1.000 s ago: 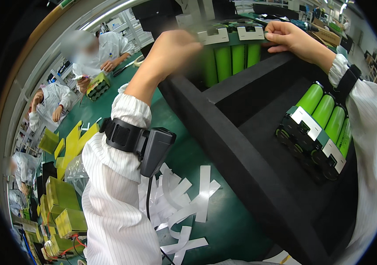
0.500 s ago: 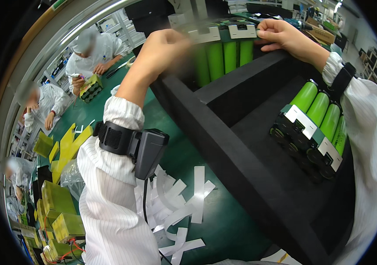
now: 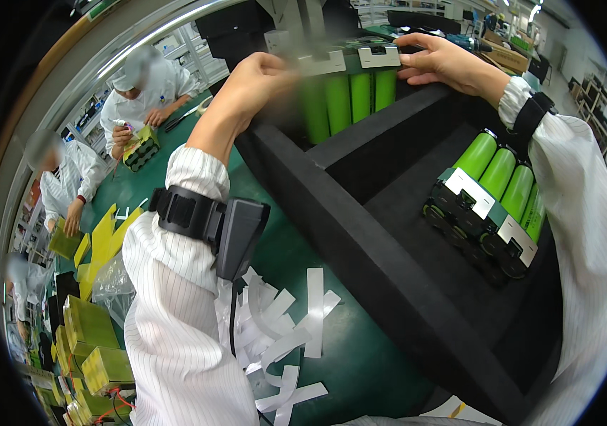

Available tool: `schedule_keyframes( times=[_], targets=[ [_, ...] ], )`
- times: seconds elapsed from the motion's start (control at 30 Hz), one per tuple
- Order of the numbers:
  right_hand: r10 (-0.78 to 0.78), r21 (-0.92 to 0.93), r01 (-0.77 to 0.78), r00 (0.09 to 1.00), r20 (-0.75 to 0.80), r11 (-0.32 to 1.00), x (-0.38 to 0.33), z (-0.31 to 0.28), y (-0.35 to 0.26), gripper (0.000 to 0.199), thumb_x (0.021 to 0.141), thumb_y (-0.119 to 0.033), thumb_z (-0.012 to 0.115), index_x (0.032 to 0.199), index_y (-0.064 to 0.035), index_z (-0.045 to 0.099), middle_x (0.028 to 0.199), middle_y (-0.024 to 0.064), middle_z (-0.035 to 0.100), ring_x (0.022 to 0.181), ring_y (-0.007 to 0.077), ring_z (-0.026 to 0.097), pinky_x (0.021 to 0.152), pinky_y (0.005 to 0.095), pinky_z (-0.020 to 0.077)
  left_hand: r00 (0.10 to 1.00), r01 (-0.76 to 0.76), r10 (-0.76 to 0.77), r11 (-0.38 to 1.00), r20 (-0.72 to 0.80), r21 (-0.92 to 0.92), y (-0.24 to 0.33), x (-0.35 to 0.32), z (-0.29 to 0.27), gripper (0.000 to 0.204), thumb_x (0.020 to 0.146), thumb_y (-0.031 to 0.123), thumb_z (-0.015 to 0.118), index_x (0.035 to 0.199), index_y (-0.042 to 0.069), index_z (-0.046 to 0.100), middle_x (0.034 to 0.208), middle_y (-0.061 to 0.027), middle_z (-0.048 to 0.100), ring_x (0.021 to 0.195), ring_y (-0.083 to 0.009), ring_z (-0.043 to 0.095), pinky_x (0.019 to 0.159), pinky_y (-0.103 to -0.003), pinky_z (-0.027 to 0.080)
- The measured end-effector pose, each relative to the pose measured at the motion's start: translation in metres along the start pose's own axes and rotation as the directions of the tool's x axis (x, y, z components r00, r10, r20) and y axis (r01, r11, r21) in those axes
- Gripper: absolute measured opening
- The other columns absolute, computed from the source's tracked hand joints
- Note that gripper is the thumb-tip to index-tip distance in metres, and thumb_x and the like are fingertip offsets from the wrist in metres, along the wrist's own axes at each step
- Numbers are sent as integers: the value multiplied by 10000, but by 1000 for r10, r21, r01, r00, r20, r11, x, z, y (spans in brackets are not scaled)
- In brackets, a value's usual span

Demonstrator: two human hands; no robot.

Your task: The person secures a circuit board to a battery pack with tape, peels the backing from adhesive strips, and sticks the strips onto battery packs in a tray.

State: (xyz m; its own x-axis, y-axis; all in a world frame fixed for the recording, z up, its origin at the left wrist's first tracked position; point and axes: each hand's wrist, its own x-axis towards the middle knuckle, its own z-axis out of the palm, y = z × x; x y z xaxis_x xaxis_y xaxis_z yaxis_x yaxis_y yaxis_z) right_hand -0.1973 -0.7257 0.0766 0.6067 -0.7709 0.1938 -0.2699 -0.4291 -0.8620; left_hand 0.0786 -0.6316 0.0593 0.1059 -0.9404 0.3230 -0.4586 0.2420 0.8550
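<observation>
A battery pack (image 3: 349, 92) with green cylindrical cells and white end plates stands upright in the far compartment of a black foam box (image 3: 388, 263). My left hand (image 3: 257, 85) grips its left end, though blur covers the fingertips. At the right end, my right hand (image 3: 445, 65) has its thumb on top and its fingers curled against the side. The pack's lower part is hidden behind the box's divider. A second, similar battery pack (image 3: 484, 206) lies tilted in the nearer compartment, below my right forearm, with nobody touching it.
White paper strips (image 3: 314, 312) lie heaped on the green table (image 3: 360, 376) left of the box. Yellow wrapped packs (image 3: 94, 326) with red wires stand at the lower left. Co-workers in white (image 3: 143, 103) sit along the far left, one holding a pack (image 3: 141, 148).
The gripped pack and both hands have shifted slightly left in view, and more of its cells show. A co-worker at the left has lowered a hand to a yellow pack.
</observation>
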Motion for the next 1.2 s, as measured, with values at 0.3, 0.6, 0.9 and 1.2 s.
schedule_keyframes(
  times=[0.3,0.6,0.9,1.2],
  targets=[
    [-56,-480,185,961,270,857,24,-15,1,431,734,-261,653,1101,-65,540,1011,36,575,850,102,536,685,241,463,884,61,-53,998,465,-1,-7,31,-21,598,744,205,660,1202,-41,364,1109,-120,489,965,-167,537,843,-260,466],
    [-378,-619,429,899,221,658,28,-32,-6,442,698,-296,679,1034,-29,576,915,79,620,858,172,585,747,271,461,882,65,-55,998,467,-4,-7,38,-17,585,732,194,672,1192,-35,392,1133,-105,480,1032,-147,490,907,-248,412],
    [-633,-872,458,627,454,-172,27,-30,-22,435,623,-293,672,965,-73,518,857,63,557,822,257,552,669,342,455,935,-32,-30,985,352,169,-11,36,-21,544,672,263,691,1086,-43,516,1026,-129,569,920,-184,540,809,-270,419],
    [-457,-688,489,853,251,535,25,-8,-28,841,635,-477,681,1259,-21,351,1232,228,406,1170,331,371,969,370,299,928,-22,-33,990,372,143,-13,38,-16,660,711,257,670,1202,-67,370,1137,-158,484,1040,-217,491,883,-283,405]
  ],
)
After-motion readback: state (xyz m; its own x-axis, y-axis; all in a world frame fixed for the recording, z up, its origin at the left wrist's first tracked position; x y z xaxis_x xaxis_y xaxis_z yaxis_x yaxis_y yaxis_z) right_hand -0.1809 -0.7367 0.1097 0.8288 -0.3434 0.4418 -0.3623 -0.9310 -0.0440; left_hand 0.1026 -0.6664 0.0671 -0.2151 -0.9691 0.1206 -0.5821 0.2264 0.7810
